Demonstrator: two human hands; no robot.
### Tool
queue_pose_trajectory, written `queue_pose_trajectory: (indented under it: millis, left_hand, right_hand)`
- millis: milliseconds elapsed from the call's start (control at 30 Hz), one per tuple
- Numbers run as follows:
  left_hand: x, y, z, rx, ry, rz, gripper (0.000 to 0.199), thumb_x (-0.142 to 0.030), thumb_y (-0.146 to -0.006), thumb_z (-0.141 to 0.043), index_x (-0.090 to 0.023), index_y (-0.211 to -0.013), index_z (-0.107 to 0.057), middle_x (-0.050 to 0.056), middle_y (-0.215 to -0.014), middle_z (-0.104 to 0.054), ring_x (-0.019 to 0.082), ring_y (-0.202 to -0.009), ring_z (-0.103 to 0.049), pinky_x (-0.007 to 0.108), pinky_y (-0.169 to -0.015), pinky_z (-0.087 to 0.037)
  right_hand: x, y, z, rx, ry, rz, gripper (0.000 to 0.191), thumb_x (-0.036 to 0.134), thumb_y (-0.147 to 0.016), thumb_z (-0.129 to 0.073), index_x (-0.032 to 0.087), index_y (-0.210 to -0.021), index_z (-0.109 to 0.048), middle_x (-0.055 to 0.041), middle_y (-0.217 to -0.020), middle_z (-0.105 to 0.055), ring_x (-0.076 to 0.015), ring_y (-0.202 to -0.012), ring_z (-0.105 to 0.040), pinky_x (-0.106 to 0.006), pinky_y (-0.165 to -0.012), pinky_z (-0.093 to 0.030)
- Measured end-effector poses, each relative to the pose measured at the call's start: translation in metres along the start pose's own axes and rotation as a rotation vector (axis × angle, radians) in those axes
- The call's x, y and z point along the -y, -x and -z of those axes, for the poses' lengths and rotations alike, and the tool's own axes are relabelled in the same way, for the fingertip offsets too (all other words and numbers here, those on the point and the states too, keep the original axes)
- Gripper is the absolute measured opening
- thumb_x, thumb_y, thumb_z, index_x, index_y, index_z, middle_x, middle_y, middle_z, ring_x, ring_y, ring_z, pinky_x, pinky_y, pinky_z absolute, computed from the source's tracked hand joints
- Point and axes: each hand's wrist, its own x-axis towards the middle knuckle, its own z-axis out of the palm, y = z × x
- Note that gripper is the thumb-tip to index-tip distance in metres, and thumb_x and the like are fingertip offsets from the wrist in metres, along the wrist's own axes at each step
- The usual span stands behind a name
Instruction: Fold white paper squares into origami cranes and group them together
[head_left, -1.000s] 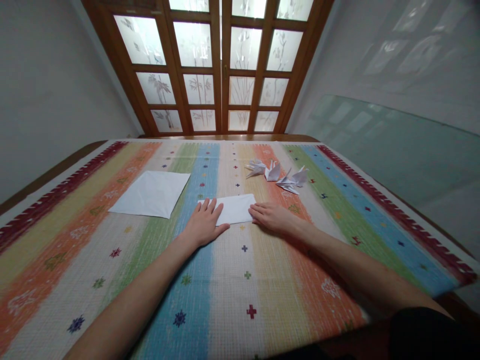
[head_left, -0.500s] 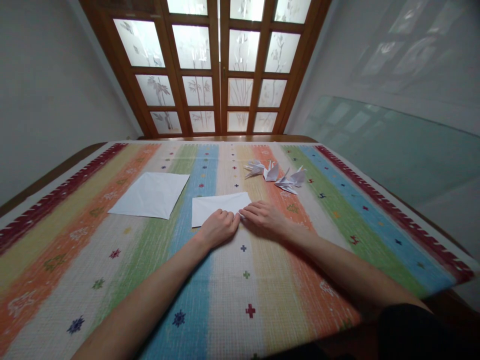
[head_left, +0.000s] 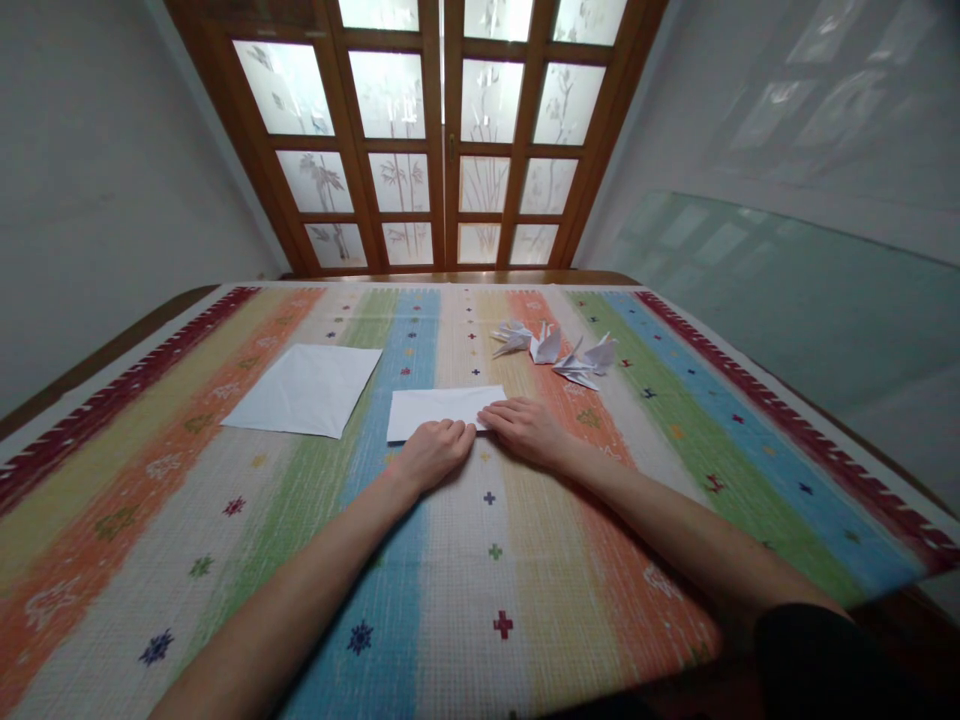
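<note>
A white sheet of paper (head_left: 435, 405), folded into a long rectangle, lies in the middle of the table. My left hand (head_left: 439, 445) is closed at its near edge, with the fingers curled and the fingertips hidden. Close beside it on the right, my right hand (head_left: 525, 428) grips the near right part of the same sheet, its fingers held together over the paper. Only a small gap separates the two hands. Several folded paper cranes (head_left: 546, 345) stand in a cluster beyond my right hand.
Another white sheet of paper (head_left: 306, 390), square and flat, lies to the left. A striped, patterned tablecloth (head_left: 465, 600) covers the table. Behind the table's far edge is a wooden door with glass panes (head_left: 403, 185); a pale glass panel (head_left: 780, 290) leans at the right wall.
The folded sheet's near edge has come up and away from me, so the rectangle looks narrower. Both hands stay nearly in place on it. The view has shifted very slightly.
</note>
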Motion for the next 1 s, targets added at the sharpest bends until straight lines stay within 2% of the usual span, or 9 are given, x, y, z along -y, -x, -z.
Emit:
queue_pose_trajectory:
  millis: [67, 200, 367, 467, 600, 700, 767, 833, 1000]
  left_hand:
    - [0.007, 0.008, -0.005, -0.055, 0.017, -0.053, 0.018, -0.01, -0.094, -0.041, -0.012, -0.093, -0.059, 0.009, -0.087, -0.067, 0.021, -0.077, -0.064, 0.03, -0.062, -0.048]
    - [0.015, 0.02, -0.009, -0.141, 0.059, -0.046, 0.019, -0.013, -0.095, -0.041, -0.013, -0.091, -0.06, 0.009, -0.089, -0.068, 0.019, -0.081, -0.062, 0.03, -0.068, -0.046]
    - [0.009, 0.023, -0.006, -0.176, 0.13, -0.057, 0.025, -0.026, -0.097, -0.044, -0.015, -0.085, -0.062, 0.008, -0.083, -0.066, 0.02, -0.079, -0.059, 0.032, -0.068, -0.044]
    - [0.005, 0.022, -0.006, -0.16, 0.261, 0.085, 0.029, -0.027, -0.098, -0.043, -0.015, -0.083, -0.065, 0.008, -0.08, -0.067, 0.018, -0.076, -0.059, 0.03, -0.069, -0.044]
    - [0.002, 0.016, -0.003, -0.063, 0.425, 0.388, 0.032, -0.029, -0.098, -0.043, -0.016, -0.082, -0.067, 0.008, -0.082, -0.069, 0.02, -0.08, -0.063, 0.031, -0.074, -0.045]
    - [-0.002, 0.01, 0.003, 0.016, 0.447, 0.584, 0.024, -0.028, -0.096, -0.045, -0.016, -0.104, -0.065, 0.008, -0.087, -0.071, 0.021, -0.082, -0.066, 0.031, -0.074, -0.046]
    - [-0.006, 0.007, 0.007, 0.032, 0.398, 0.636, 0.033, -0.025, -0.095, -0.047, -0.016, -0.125, -0.055, 0.008, -0.093, -0.07, 0.022, -0.085, -0.066, 0.032, -0.073, -0.046]
    - [-0.008, 0.006, 0.008, 0.054, 0.305, 0.587, 0.038, -0.021, -0.094, -0.045, -0.018, -0.132, -0.049, 0.01, -0.101, -0.068, 0.023, -0.087, -0.065, 0.032, -0.07, -0.045]
    - [-0.006, 0.008, 0.007, 0.075, 0.1, 0.308, 0.024, -0.021, -0.096, -0.041, -0.017, -0.106, -0.062, 0.012, -0.107, -0.063, 0.026, -0.096, -0.059, 0.037, -0.075, -0.044]
  right_hand:
    - [-0.002, 0.003, -0.001, 0.009, -0.017, 0.006, 0.026, 0.012, -0.093, -0.047, 0.015, -0.11, -0.066, -0.0122, -0.108, -0.072, -0.0221, -0.097, -0.067, -0.037, -0.085, -0.05]
    - [0.002, 0.008, 0.001, 0.052, -0.057, 0.017, 0.025, 0.01, -0.091, -0.048, 0.016, -0.104, -0.068, -0.0111, -0.104, -0.073, -0.0206, -0.091, -0.068, -0.034, -0.081, -0.05]
    - [0.022, 0.007, 0.008, 0.068, -0.158, -0.058, 0.018, 0.015, -0.09, -0.054, 0.017, -0.099, -0.069, -0.0091, -0.092, -0.074, -0.0204, -0.082, -0.067, -0.032, -0.074, -0.048]
    - [0.027, 0.006, 0.009, 0.027, -0.273, -0.197, 0.018, 0.02, -0.09, -0.057, 0.016, -0.104, -0.068, -0.0097, -0.093, -0.074, -0.0204, -0.084, -0.067, -0.031, -0.074, -0.048]
    - [0.023, 0.002, 0.009, -0.024, -0.419, -0.528, 0.02, 0.026, -0.094, -0.053, 0.015, -0.104, -0.067, -0.0095, -0.093, -0.073, -0.0197, -0.084, -0.067, -0.03, -0.075, -0.048]
    - [0.021, -0.004, 0.011, -0.023, -0.474, -0.686, 0.021, 0.023, -0.094, -0.051, 0.015, -0.107, -0.064, -0.008, -0.089, -0.073, -0.0191, -0.081, -0.067, -0.029, -0.074, -0.047]
    - [0.021, -0.008, 0.012, -0.003, -0.448, -0.718, 0.023, 0.022, -0.093, -0.053, 0.015, -0.112, -0.063, -0.0082, -0.089, -0.072, -0.0196, -0.081, -0.067, -0.03, -0.074, -0.046]
    - [0.022, -0.01, 0.012, 0.025, -0.382, -0.717, 0.024, 0.022, -0.091, -0.057, 0.014, -0.113, -0.062, -0.0096, -0.091, -0.071, -0.0208, -0.084, -0.066, -0.031, -0.077, -0.046]
    - [0.018, -0.003, 0.011, 0.04, -0.289, -0.676, 0.02, 0.021, -0.087, -0.062, 0.014, -0.106, -0.065, -0.0104, -0.093, -0.07, -0.0222, -0.089, -0.063, -0.034, -0.081, -0.044]
